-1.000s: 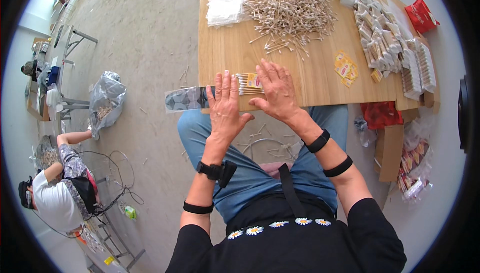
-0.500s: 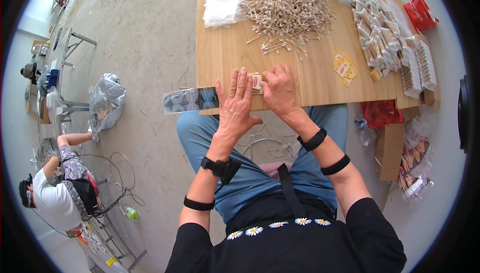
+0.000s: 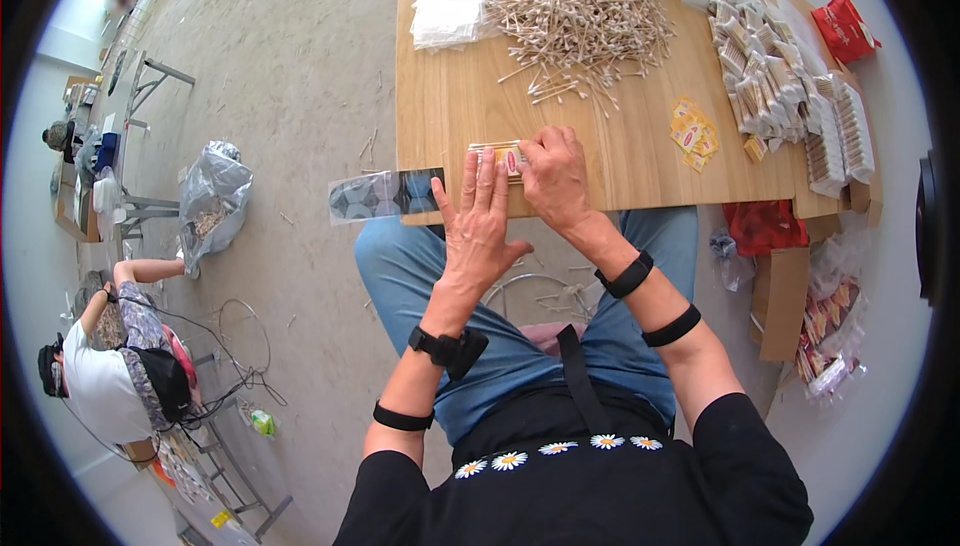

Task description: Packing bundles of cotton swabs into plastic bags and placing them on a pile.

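Note:
A small packet of cotton swabs with a yellow, red and white label lies near the front edge of the wooden table. My left hand rests flat with straight fingers, the fingertips over the packet's left and near part. At the packet's right end, the fingers of my right hand are curled and pinch it; the fingertips are partly hidden. Beside my left hand, a clear film strip with dark shapes sticks out over the table's left corner. Farther back is a large heap of loose cotton swabs.
White plastic bags are stacked left of the heap. To the right lie yellow cards, many filled swab packets and a red pouch. A cardboard box stands below the table. Another person works at the far left.
My left hand has shifted slightly down and right, uncovering more of the swabs in the packet. My right hand stays at the packet's right end.

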Motion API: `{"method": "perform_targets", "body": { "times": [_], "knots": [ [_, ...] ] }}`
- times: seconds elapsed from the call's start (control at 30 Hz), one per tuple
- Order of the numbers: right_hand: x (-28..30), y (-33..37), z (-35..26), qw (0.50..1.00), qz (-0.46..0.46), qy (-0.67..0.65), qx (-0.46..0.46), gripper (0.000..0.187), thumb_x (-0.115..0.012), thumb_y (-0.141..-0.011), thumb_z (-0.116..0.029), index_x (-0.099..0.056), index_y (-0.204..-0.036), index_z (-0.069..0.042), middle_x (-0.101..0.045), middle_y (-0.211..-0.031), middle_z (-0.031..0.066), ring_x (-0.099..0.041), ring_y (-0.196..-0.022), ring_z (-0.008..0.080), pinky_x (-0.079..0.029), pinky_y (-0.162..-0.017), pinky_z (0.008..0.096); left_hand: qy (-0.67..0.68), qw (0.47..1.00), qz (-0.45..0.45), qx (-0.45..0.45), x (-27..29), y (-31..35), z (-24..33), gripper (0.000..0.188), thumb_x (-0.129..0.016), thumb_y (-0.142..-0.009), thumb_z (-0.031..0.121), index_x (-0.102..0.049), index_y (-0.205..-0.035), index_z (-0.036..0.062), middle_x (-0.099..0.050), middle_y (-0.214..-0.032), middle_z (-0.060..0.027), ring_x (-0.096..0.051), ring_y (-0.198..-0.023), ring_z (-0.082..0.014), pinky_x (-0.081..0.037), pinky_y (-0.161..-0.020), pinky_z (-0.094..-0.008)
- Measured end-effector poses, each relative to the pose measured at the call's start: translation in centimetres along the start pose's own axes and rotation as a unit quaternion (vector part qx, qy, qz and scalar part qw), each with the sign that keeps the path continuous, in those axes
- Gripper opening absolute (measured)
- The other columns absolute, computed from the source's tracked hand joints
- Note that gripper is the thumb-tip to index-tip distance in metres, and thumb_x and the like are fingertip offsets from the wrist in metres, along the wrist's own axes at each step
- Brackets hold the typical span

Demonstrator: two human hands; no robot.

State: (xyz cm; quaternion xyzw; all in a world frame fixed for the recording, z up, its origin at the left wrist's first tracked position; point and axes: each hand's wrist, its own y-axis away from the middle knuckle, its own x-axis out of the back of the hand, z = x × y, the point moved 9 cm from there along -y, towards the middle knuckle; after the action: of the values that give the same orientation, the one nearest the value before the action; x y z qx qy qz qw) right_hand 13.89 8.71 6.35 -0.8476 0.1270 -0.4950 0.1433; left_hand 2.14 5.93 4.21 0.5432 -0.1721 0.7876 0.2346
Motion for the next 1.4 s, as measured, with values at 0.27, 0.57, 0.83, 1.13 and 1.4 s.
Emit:
{"method": "perform_targets", "body": {
  "times": [0.27,0.57,0.83,1.13,1.4],
  "knots": [
    [0.2,0.1,-2.1,0.982,-0.136,0.064,0.115,0.098,-0.087,-0.064,-0.030,-0.042,-0.146,0.001,-0.044,-0.150,0.0187,-0.039,-0.141,0.0363,-0.031,-0.116,0.0512,-0.013,0.998,0.017,0.052,0.8,-0.9,-3.7,0.133,-0.096,-0.049,0.039,-0.026,-0.157,0.0033,-0.019,-0.167,-0.0143,-0.011,-0.156,-0.0303,-0.004,-0.119,-0.0679],
    [-3.1,2.1,-1.7,0.941,-0.305,0.061,0.132,0.129,-0.093,-0.053,-0.037,-0.025,-0.155,0.002,-0.023,-0.163,0.0200,-0.017,-0.154,0.0354,-0.017,-0.125,0.0517,-0.026,0.998,-0.006,0.054,-0.1,-2.3,-4.2,0.136,-0.096,-0.045,0.036,-0.026,-0.157,0.0047,-0.019,-0.167,-0.0125,-0.011,-0.156,-0.0293,-0.004,-0.120,-0.0666],
    [-3.4,2.8,-1.6,0.963,-0.222,0.064,0.139,0.124,-0.094,-0.052,-0.031,-0.030,-0.154,0.001,-0.025,-0.163,0.0200,-0.020,-0.153,0.0343,-0.019,-0.125,0.0504,-0.027,0.998,0.015,0.046,-0.3,-1.4,-4.1,0.129,-0.095,-0.049,0.035,-0.028,-0.156,0.0076,-0.022,-0.166,-0.0096,-0.013,-0.156,-0.0269,-0.002,-0.121,-0.0654],
    [-3.4,2.8,-2.0,0.973,-0.184,0.073,0.122,0.119,-0.092,-0.054,-0.030,-0.032,-0.152,0.002,-0.027,-0.162,0.0210,-0.022,-0.153,0.0349,-0.019,-0.125,0.0467,-0.027,0.999,0.035,0.024,-0.3,-1.0,-3.7,0.127,-0.094,-0.052,0.037,-0.028,-0.157,0.0076,-0.021,-0.167,-0.0093,-0.013,-0.156,-0.0260,0.001,-0.121,-0.0641],
    [-3.6,3.1,-2.8,0.976,-0.170,0.065,0.123,0.116,-0.091,-0.056,-0.031,-0.033,-0.150,0.004,-0.029,-0.160,0.0232,-0.022,-0.152,0.0366,-0.019,-0.125,0.0471,-0.062,0.996,0.037,0.049,-0.6,-0.8,-4.0,0.131,-0.094,-0.051,0.039,-0.026,-0.158,0.0051,-0.021,-0.167,-0.0112,-0.015,-0.156,-0.0258,0.003,-0.121,-0.0622]
  ]
}}
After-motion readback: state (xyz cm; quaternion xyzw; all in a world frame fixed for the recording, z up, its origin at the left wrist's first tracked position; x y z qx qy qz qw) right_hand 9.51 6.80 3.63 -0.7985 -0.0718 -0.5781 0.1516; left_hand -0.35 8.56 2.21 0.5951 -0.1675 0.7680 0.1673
